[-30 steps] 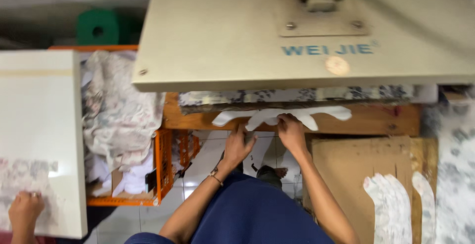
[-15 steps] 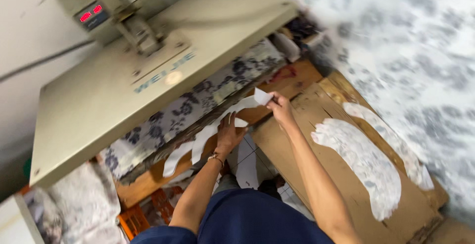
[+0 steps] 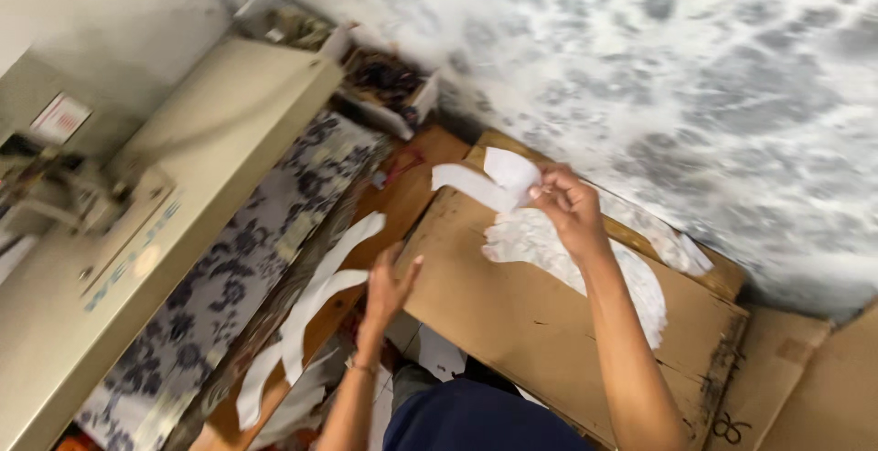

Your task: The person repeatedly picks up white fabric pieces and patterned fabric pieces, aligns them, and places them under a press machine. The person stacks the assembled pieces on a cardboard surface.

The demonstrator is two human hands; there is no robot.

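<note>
Over the brown cardboard sheet (image 3: 540, 323) the right hand (image 3: 567, 204) pinches a white curved paper piece (image 3: 489, 181); left hand (image 3: 389, 288) spread open beside white strips (image 3: 315, 305); a red-and-white label (image 3: 59, 119) sits upper left

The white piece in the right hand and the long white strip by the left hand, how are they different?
The white piece is lifted off the cardboard, pinched in the right hand; the long white strip lies on the wooden edge of the press, not held. The left hand is open beside the strip. The held piece looks short and bent; the strip runs long and curved. Both are thin, flat and white.
</note>
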